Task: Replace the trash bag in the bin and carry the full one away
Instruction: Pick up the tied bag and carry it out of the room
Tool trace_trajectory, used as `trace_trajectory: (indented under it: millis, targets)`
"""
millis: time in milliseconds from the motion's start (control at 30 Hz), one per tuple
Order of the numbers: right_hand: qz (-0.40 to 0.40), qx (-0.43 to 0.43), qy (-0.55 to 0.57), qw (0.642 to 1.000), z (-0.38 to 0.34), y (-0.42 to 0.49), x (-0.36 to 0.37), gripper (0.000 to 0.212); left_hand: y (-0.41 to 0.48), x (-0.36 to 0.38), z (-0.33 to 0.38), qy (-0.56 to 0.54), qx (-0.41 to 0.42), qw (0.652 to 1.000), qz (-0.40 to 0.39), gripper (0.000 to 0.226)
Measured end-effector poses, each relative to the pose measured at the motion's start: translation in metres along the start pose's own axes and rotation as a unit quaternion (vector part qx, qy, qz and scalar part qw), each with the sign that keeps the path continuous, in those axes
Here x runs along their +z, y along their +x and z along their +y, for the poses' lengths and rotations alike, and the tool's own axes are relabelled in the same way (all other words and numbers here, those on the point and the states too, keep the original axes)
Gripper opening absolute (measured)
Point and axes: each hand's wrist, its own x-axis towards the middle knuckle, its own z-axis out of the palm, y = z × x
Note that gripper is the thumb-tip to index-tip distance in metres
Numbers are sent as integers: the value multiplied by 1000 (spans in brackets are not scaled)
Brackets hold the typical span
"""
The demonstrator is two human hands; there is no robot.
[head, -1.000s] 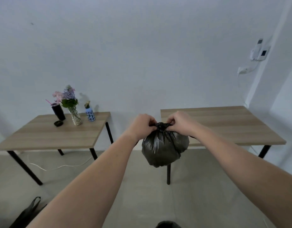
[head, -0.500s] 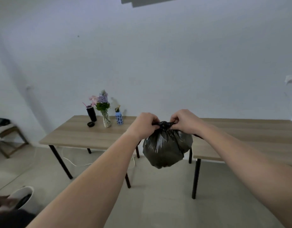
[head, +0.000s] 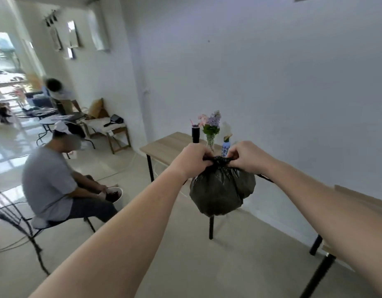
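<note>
Black bag (head: 222,190) hangs midair, left grip (head: 193,159) and right grip (head: 247,157) pinching its knot (head: 220,160); slipping fingers could drop it.

Head-worn, facing forward and down (wide-angle)

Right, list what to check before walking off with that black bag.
1. Left hand grips the neck of the black bag: ok.
2. Right hand grips the neck from the other side: ok.
3. Bag hangs clear of the floor: ok.
4. Neck fully tied off: cannot tell, the hands cover it.
5. Way straight ahead free: not ok, the wooden table stands right behind the bag.
6. Way to the left free: not ok as it stands, a seated person is there; probably needs a wide pass.
</note>
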Motion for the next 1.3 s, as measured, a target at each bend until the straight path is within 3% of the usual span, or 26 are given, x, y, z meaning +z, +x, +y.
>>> trace_trajectory:
  millis: [100,233,433,667,1000,1300]
  targets:
    - [-23,-46,10,999,-31,25,9,20,-21,-23,-24,14,-48,998,24,15]
    - [-42,-99,35,994,-81,56,31,7,-53,-57,-62,39,-99,993,49,12]
    - [-73,-176,46,981,-174,111,78,14,-110,-111,-136,73,-171,980,73,15]
    - [-102,-281,56,953,-312,159,142,7,-200,-186,-222,120,-255,953,109,12]
    - [-142,-416,73,895,-504,188,238,4,-342,-264,-312,172,-400,886,161,17]
    - [-207,-557,102,798,-663,190,317,6,-459,-307,-350,206,-532,794,211,16]
